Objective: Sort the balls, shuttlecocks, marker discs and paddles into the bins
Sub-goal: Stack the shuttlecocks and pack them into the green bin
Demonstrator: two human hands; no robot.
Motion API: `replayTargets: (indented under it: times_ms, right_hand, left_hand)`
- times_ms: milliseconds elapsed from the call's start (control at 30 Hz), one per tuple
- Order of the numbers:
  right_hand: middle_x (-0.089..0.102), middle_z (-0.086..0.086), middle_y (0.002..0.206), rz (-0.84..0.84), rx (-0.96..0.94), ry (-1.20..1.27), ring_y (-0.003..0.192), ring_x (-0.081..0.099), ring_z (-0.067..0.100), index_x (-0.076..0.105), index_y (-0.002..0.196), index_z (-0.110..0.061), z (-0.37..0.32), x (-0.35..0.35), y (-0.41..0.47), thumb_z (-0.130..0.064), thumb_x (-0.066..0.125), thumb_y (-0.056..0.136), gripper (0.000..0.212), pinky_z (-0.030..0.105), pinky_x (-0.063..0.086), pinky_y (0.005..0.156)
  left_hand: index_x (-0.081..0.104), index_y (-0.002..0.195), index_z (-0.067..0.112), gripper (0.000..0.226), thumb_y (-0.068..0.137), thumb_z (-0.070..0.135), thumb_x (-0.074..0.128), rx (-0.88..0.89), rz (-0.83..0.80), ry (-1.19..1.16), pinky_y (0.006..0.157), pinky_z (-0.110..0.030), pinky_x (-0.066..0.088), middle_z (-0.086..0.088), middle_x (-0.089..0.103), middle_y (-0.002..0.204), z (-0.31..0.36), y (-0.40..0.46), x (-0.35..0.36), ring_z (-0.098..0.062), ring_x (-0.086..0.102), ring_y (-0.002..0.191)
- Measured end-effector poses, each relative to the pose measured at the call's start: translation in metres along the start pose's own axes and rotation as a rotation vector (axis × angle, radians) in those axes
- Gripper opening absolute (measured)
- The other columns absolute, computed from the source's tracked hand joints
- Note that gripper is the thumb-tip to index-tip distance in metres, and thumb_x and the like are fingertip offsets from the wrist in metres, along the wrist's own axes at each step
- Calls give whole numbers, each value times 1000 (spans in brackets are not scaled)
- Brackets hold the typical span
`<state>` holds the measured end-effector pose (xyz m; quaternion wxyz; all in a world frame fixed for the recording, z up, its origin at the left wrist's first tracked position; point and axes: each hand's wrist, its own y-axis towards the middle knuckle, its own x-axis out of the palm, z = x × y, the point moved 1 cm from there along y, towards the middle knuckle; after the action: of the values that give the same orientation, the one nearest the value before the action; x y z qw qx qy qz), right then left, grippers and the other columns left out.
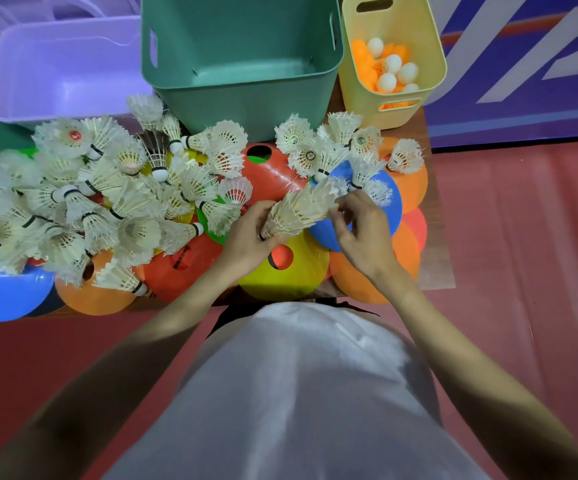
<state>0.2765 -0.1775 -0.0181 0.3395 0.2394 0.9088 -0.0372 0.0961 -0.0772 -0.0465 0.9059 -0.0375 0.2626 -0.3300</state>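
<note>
I see the left hand (251,230) gripping a nested stack of shuttlecocks (298,211) at its cork end, just above the marker discs (282,268) on the desk. The right hand (360,223) pinches the stack's feathered end. The green bin (246,95) stands behind.

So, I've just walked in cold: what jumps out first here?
A heap of white shuttlecocks covers bright marker discs across the table. At its centre both hands, left hand and right hand, hold a nested stack of shuttlecocks. Behind, the green bin sits empty beside a yellow bin of balls.
</note>
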Motion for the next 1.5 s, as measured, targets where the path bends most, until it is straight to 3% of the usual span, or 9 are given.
replayTargets:
  times_ms: [133, 367, 500, 700, 833, 1000, 1067, 1300, 1500]
  right_hand:
    - [49, -8, 74, -47, -4, 99, 63, 48, 10, 63, 82, -8, -1, 5, 2, -12, 60, 89, 9, 24, 39, 62]
    - [62, 3, 94, 34, 16, 298, 75, 58, 8, 63, 101, -9, -26, 17, 6, -15, 60, 91, 12, 17, 44, 63]
    - [64, 3, 93, 212, 100, 329, 80, 61, 17, 59, 98, -15, -32, 32, 21, -16, 51, 93, 9, 34, 51, 66]
    - [59, 9, 99, -168, -71, -11, 79, 58, 20, 63, 109, -8, -33, 78, 46, -3, 55, 89, 22, 39, 51, 71]
    - [50, 11, 108, -375, -154, -252, 93, 55, 26, 63, 121, -13, -41, 117, 61, -3, 63, 84, 39, 38, 49, 77]
    - [48, 12, 111, -475, -186, -486, 97, 54, 32, 70, 98, -6, -51, 145, 77, -8, 67, 82, 17, 40, 52, 72]
    - [49, 13, 112, -444, -158, -503, 96, 55, 31, 69, 90, -2, -55, 142, 80, -7, 65, 81, 11, 37, 50, 69]
    - [63, 13, 76, -156, 88, -363, 69, 58, 32, 62, 69, -4, -92, 89, 86, -9, 59, 79, 12, 37, 49, 60]
    - [59, 9, 83, 373, 108, -4, 72, 53, 22, 60, 82, -7, -125, 59, 101, -21, 51, 95, 21, 33, 40, 63]
  left_hand:
    - [55, 120, 15, 50, 77, -2, 75, -5, 35, -61, 84, -11, 47, 19, 61, 104, 1, -6, -7, 14, 59, 93]
    - [55, 124, 10, 53, 76, -1, 76, -43, 177, -86, 88, -21, 49, 20, 60, 103, -6, -18, -24, -3, 61, 96]
    - [53, 125, 9, 52, 79, -2, 74, -54, 289, -124, 85, -17, 49, 17, 61, 103, -13, -24, -46, -2, 63, 95]
    - [53, 127, 9, 54, 78, 7, 77, -38, 348, -101, 90, -33, 53, 2, 65, 112, -32, -24, -98, -11, 64, 104]
    - [53, 129, 6, 55, 79, 6, 77, -46, 336, -131, 87, -21, 52, -1, 65, 116, -34, -17, -124, -3, 63, 101]
    - [52, 130, 6, 57, 79, 6, 77, -40, 273, -131, 84, -12, 49, 0, 64, 116, -32, -7, -143, 7, 61, 98]
    - [51, 131, 7, 57, 79, 7, 77, -37, 230, -147, 90, -21, 51, -1, 65, 117, -31, -2, -149, -4, 62, 105]
    - [51, 131, 12, 60, 78, 12, 79, -26, 182, -95, 83, -11, 48, 19, 60, 100, -28, 23, -171, 16, 58, 88]
    - [48, 135, 7, 63, 79, 10, 77, 29, 181, -5, 91, -15, 46, 18, 55, 106, -18, 43, -188, 8, 55, 95]
